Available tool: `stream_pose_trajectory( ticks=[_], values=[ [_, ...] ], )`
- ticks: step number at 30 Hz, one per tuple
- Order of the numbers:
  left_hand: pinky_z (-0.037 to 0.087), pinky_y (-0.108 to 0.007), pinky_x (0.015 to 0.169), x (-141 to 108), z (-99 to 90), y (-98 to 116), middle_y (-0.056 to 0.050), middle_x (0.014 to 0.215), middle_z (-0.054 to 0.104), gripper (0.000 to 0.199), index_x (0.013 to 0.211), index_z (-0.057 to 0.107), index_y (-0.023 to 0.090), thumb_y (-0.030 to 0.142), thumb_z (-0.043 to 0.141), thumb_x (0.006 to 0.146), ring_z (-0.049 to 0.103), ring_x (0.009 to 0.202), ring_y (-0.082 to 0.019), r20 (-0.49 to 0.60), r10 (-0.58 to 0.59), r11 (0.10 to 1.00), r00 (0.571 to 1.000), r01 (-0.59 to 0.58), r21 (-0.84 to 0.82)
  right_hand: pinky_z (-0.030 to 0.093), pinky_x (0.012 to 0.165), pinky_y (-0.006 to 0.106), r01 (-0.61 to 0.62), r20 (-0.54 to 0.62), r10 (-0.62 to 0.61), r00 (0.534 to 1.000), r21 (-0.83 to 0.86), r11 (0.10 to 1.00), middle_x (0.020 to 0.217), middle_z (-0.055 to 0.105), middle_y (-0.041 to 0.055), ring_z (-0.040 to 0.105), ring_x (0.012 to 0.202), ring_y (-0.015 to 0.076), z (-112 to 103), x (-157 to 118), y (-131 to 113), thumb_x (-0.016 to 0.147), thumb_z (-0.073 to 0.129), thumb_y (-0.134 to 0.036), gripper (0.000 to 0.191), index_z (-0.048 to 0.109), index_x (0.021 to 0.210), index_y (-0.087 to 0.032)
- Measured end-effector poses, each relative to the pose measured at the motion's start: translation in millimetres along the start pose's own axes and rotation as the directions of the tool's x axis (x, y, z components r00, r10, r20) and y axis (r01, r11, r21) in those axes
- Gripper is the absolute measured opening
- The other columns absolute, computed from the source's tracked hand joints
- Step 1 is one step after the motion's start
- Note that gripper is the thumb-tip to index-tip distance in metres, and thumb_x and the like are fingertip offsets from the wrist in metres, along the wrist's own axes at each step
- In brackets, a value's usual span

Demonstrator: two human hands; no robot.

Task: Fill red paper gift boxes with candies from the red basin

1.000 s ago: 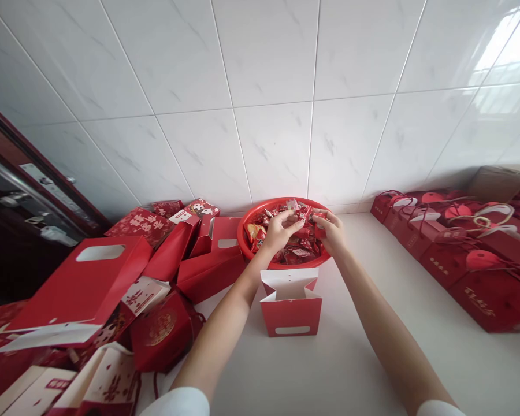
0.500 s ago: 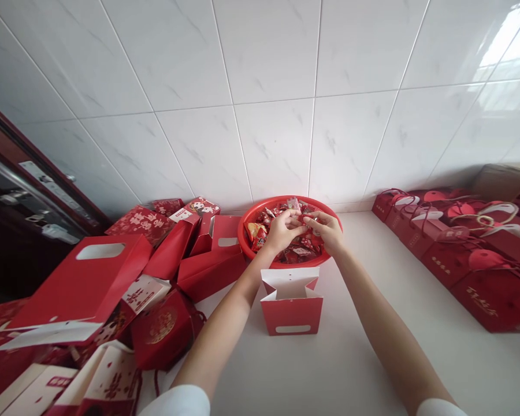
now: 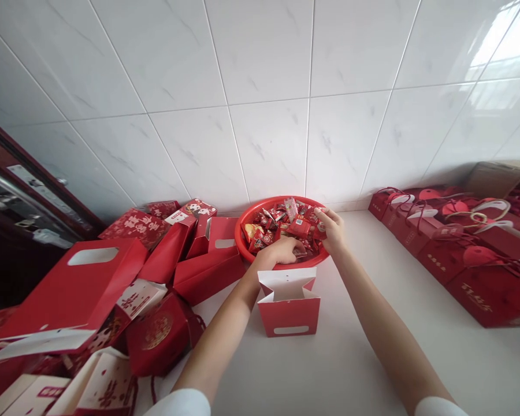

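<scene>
A red plastic basket [image 3: 241, 242] full of small wrapped sweets [image 3: 301, 227] stands against the wall. My left hand [image 3: 281, 251] reaches over its front rim, fingers curled down among the sweets; what lies between the fingertips is hidden. At the basket's right side, my right hand [image 3: 333, 229] is closed round red-wrapped candy [image 3: 319, 230], partly covered by the fingers. In front of the basket, between my forearms, a red gift box [image 3: 289, 315] stands upright with its white-lined top open. Neither hand touches this box.
Red gift boxes [image 3: 75, 283] lie in a jumbled pile on the left. Rows of red boxes with cord handles [image 3: 455, 260] stand on the right, a brown carton [image 3: 494, 176] behind them. A tiled wall [image 3: 268, 144] backs the white tabletop [image 3: 351, 358].
My hands were together above the sweets. They have parted: the left has moved down to the basket's front, the right to its right rim. The view has shifted slightly.
</scene>
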State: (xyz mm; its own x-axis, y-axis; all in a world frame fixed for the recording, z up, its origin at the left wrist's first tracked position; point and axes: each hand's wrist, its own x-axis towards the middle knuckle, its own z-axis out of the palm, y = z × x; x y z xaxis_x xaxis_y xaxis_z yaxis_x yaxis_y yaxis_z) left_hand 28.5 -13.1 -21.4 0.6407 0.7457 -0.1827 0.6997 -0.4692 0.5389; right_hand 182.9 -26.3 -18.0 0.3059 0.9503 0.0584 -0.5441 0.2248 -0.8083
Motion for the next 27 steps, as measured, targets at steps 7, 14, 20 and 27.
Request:
stream_pose_trajectory(
  ticks=[7,14,20,27],
  values=[
    [0.053,-0.031,0.084,6,-2.6,-6,-0.007,0.096,0.079,0.025,0.100,0.079,0.018,0.013,0.060,0.085,0.072,0.090,-0.022,-0.375,-0.023,0.987,0.927,-0.038,-0.154,0.053,0.054,0.028,-0.038,0.019,0.037,0.999,0.041,0.998,0.066,0.068,-0.0032,0.061,0.058,0.0145,-2,3,2,0.048,0.093,-0.040,0.038,0.065,0.065,-0.021],
    [0.055,-0.032,0.082,7,-8.5,-12,-0.007,0.093,0.078,0.019,0.099,0.075,0.017,0.027,0.063,0.090,0.072,0.089,-0.023,-0.742,-0.132,0.921,0.658,-0.195,-0.337,0.057,0.060,0.033,-0.039,0.032,0.039,0.999,0.000,0.999,0.074,0.072,-0.0009,0.066,0.068,0.0193,-3,5,4,0.052,0.091,-0.042,0.035,0.069,0.070,-0.022],
    [0.058,-0.030,0.089,9,-11.0,-21,-0.009,0.120,0.072,0.027,0.107,0.074,0.020,0.012,0.058,0.086,0.072,0.101,-0.019,-0.864,-0.260,0.884,0.432,-0.253,-0.393,0.058,0.061,0.033,-0.039,0.029,0.038,0.999,0.009,0.999,0.072,0.071,-0.0011,0.065,0.068,0.0192,-1,2,2,0.048,0.093,-0.043,0.038,0.068,0.068,-0.022],
    [0.057,-0.032,0.089,-14,-21.3,-22,-0.006,0.099,0.079,0.030,0.093,0.079,0.020,0.005,0.058,0.078,0.073,0.090,-0.021,-0.597,-0.127,0.975,0.792,-0.010,-0.221,0.057,0.060,0.031,-0.031,0.033,0.030,0.999,0.026,0.999,0.070,0.070,-0.0022,0.064,0.065,0.0170,-2,5,5,0.048,0.094,-0.043,0.039,0.068,0.068,-0.022]
  ],
)
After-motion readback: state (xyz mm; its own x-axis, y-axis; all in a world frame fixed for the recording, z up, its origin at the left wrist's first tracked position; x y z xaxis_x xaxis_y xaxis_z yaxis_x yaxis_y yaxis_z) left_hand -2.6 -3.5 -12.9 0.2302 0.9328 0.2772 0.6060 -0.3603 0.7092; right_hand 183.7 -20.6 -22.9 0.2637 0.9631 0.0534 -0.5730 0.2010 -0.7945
